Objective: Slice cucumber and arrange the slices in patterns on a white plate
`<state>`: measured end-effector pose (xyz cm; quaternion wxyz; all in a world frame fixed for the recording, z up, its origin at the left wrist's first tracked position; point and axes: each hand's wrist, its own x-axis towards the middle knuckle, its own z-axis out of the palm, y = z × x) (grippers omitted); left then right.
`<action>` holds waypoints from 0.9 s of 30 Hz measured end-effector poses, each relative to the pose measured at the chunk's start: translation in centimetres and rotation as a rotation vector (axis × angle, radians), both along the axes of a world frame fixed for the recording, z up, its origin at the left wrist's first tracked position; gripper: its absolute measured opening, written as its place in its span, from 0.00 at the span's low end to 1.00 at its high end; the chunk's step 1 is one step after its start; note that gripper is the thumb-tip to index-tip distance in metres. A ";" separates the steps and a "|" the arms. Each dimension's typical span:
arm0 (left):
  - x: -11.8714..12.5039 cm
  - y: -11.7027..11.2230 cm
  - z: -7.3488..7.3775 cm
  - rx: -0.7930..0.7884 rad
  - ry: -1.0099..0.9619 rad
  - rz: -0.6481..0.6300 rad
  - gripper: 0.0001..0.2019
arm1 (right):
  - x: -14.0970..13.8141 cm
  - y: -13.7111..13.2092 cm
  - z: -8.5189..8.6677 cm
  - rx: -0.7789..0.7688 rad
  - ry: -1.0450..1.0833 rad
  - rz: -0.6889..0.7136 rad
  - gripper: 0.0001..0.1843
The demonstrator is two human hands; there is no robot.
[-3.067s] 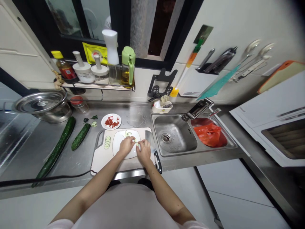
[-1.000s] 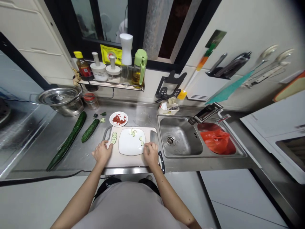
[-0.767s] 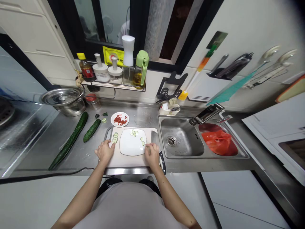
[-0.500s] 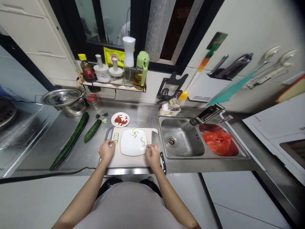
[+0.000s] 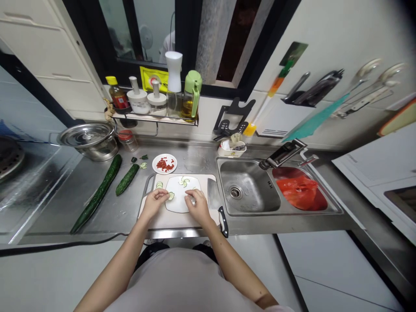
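My left hand (image 5: 154, 204) pinches cucumber slices (image 5: 170, 196) over the left part of a white square plate (image 5: 177, 206). Above the plate's right side is my right hand (image 5: 199, 206), its thumb and forefinger slightly apart with nothing visible between them. Several thin cucumber slices (image 5: 183, 181) lie fanned out near the plate's far edge. The plate rests on a pale cutting board (image 5: 159, 221). A few more slices (image 5: 159, 185) lie on the board beyond my left hand. Right of my right hand, a knife (image 5: 223, 221) lies along the board's edge.
A small dish (image 5: 165, 164) of chopped red pieces stands behind the board. Left are a long cucumber (image 5: 97, 195), a cut cucumber (image 5: 127, 179) and a lidded steel pot (image 5: 87, 141). The sink (image 5: 250, 190) is at right, with a red plastic bag (image 5: 297, 192) beside its basin.
My left hand has moved right, bringing cucumber slices from the board to over the plate. My right hand has moved left and inward from the plate's right edge.
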<state>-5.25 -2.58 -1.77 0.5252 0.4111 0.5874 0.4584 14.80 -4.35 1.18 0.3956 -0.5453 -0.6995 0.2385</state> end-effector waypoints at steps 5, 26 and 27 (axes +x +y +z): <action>0.8 -0.4 2.2 0.041 -0.046 -0.071 0.18 | -1.6 0.6 1.1 -0.022 0.022 0.080 0.10; 2.1 -1.5 3.0 -0.007 -0.060 -0.101 0.23 | -1.9 0.6 0.8 -0.013 -0.007 0.129 0.10; 2.1 -1.6 3.0 -0.032 -0.058 -0.102 0.24 | -1.9 0.6 0.9 0.000 -0.007 0.126 0.10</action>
